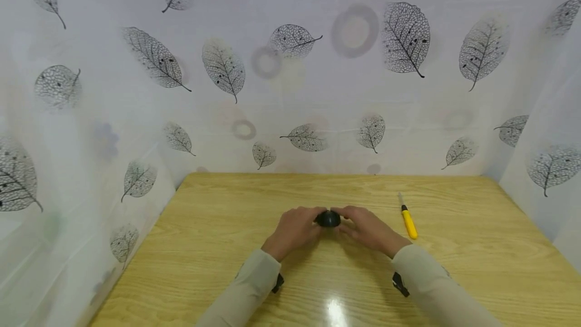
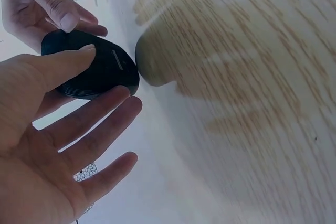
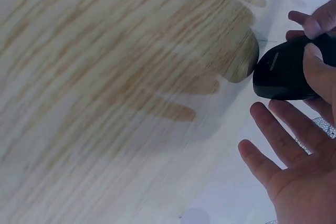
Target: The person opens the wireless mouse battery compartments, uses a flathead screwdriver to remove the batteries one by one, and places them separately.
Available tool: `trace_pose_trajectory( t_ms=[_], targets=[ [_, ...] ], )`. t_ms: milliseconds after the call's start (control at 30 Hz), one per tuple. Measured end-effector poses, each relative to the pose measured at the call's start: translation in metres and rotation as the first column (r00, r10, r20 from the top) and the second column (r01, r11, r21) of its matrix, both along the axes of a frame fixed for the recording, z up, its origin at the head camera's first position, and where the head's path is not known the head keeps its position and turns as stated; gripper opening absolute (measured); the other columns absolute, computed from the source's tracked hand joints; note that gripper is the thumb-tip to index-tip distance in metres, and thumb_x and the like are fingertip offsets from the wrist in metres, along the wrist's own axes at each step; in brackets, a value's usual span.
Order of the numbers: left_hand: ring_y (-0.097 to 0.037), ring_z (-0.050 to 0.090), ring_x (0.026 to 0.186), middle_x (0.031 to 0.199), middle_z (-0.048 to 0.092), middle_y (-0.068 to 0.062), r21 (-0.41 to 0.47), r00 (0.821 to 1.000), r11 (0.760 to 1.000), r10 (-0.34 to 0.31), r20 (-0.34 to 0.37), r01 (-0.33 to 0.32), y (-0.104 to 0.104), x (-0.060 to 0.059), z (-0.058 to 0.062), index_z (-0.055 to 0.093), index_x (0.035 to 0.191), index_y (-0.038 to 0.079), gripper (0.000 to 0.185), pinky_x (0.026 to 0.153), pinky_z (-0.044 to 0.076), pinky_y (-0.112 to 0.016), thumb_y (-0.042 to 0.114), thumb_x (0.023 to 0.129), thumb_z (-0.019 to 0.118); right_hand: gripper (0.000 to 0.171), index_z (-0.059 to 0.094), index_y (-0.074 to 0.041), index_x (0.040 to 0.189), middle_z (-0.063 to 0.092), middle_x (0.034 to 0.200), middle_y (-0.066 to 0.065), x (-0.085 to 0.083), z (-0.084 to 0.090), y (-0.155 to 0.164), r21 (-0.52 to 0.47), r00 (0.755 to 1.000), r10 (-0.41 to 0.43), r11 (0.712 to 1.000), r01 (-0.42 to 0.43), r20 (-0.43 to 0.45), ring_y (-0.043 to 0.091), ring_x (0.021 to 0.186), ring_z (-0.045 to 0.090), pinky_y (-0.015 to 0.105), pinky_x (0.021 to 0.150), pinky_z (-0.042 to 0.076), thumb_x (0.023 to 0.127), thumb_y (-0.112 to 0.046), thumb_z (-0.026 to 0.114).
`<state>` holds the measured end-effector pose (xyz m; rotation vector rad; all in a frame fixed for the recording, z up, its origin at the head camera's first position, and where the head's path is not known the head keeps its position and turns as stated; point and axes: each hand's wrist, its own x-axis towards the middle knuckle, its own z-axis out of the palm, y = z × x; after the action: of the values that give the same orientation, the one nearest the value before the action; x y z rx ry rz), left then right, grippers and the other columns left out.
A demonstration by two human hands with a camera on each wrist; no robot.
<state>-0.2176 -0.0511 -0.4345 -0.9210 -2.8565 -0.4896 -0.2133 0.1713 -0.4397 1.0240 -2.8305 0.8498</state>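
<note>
A black, rounded object like a computer mouse is held just above the middle of the wooden table by both hands. My left hand pinches its left end: the thumb lies on top and the index finger runs under it, while the other fingers stay straight. My right hand grips the other end, with its thumb pressed on the black shell and its remaining fingers spread out below. The object's underside is hidden.
A yellow-handled tool with a thin metal tip lies on the table to the right of my right hand. White sheets printed with leaves wall in the table at the back and on both sides.
</note>
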Motion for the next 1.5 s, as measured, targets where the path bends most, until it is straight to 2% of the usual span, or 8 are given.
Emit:
trace_pose_trajectory(
  t_ms=[333,467,633,767,867,1033,1267,1500],
  targets=[
    [-0.018,0.071,0.097,0.113,0.074,-0.001,-0.010,0.999,1.000,0.002,-0.050,-0.002,-0.001,0.002,0.003,0.066,0.133,0.020,0.040,0.080,0.059,-0.035,0.033,0.096,0.071,0.037,0.063,-0.007,0.135,0.068,0.127,0.009,0.001,0.002,0.000,-0.033,1.000,-0.004,0.999,0.004,-0.006,0.029,0.111,0.067,0.047,0.093,0.056,0.099,-0.014,0.067],
    [-0.019,0.069,0.088,0.109,0.070,-0.004,-0.013,0.998,1.000,0.020,-0.055,-0.021,-0.001,0.003,0.003,0.064,0.136,0.021,0.042,0.069,0.058,-0.034,0.035,0.096,0.069,0.032,0.064,-0.007,0.130,0.069,0.124,0.010,0.002,0.001,0.000,-0.025,0.999,-0.020,1.000,0.020,-0.027,0.029,0.108,0.068,0.047,0.090,0.057,0.099,-0.012,0.066],
    [-0.020,0.065,0.095,0.115,0.063,-0.006,0.005,0.999,1.000,0.027,-0.047,-0.027,0.001,0.003,0.005,0.064,0.136,0.018,0.042,0.072,0.058,-0.033,0.035,0.097,0.067,0.022,0.063,-0.006,0.123,0.070,0.113,0.006,0.003,0.002,-0.001,-0.026,0.997,-0.031,0.999,0.029,-0.066,0.021,0.100,0.069,0.041,0.085,0.058,0.101,-0.011,0.062],
    [-0.017,0.064,0.094,0.112,0.065,-0.004,0.018,1.000,1.000,0.022,-0.014,-0.021,0.002,0.003,0.008,0.063,0.137,0.015,0.042,0.075,0.057,-0.031,0.034,0.099,0.065,0.014,0.062,-0.005,0.116,0.069,0.101,0.004,0.004,0.005,-0.003,-0.040,0.997,-0.031,0.999,0.028,-0.074,0.017,0.089,0.067,0.034,0.075,0.057,0.103,-0.011,0.060],
    [-0.013,0.061,0.084,0.107,0.066,-0.003,0.035,1.000,0.999,0.015,0.014,-0.015,0.003,0.001,0.009,0.063,0.137,0.014,0.042,0.068,0.053,-0.027,0.033,0.100,0.065,0.009,0.062,-0.006,0.111,0.067,0.095,0.004,0.004,0.007,-0.004,-0.041,0.997,-0.035,0.999,0.033,-0.062,0.013,0.082,0.062,0.032,0.070,0.055,0.104,-0.011,0.058],
    [-0.011,0.056,0.075,0.104,0.067,-0.002,0.062,0.999,0.998,0.009,0.044,-0.012,0.004,0.000,0.011,0.063,0.137,0.014,0.042,0.062,0.048,-0.025,0.033,0.100,0.065,0.011,0.062,-0.004,0.111,0.068,0.097,0.006,0.005,0.011,-0.005,-0.043,0.999,-0.047,0.998,0.046,-0.025,0.014,0.081,0.061,0.031,0.069,0.053,0.105,-0.010,0.056],
    [-0.012,0.066,0.090,0.118,0.071,0.000,0.155,0.993,0.987,0.019,0.115,-0.036,0.006,0.000,0.014,0.065,0.136,0.015,0.040,0.074,0.054,-0.027,0.032,0.100,0.066,0.011,0.060,-0.004,0.109,0.065,0.093,0.006,0.005,0.009,-0.005,-0.076,0.996,-0.065,0.995,0.069,0.054,0.017,0.077,0.057,0.030,0.066,0.049,0.107,-0.009,0.051],
    [-0.018,0.070,0.096,0.116,0.072,-0.005,0.279,0.980,0.959,0.000,0.197,-0.056,0.007,0.001,0.013,0.061,0.134,0.018,0.036,0.076,0.058,-0.031,0.032,0.102,0.063,0.021,0.059,0.000,0.121,0.067,0.107,0.011,0.006,0.009,-0.003,-0.126,0.994,-0.055,0.990,0.067,0.097,0.019,0.092,0.066,0.033,0.074,0.056,0.109,-0.011,0.046]
  ],
)
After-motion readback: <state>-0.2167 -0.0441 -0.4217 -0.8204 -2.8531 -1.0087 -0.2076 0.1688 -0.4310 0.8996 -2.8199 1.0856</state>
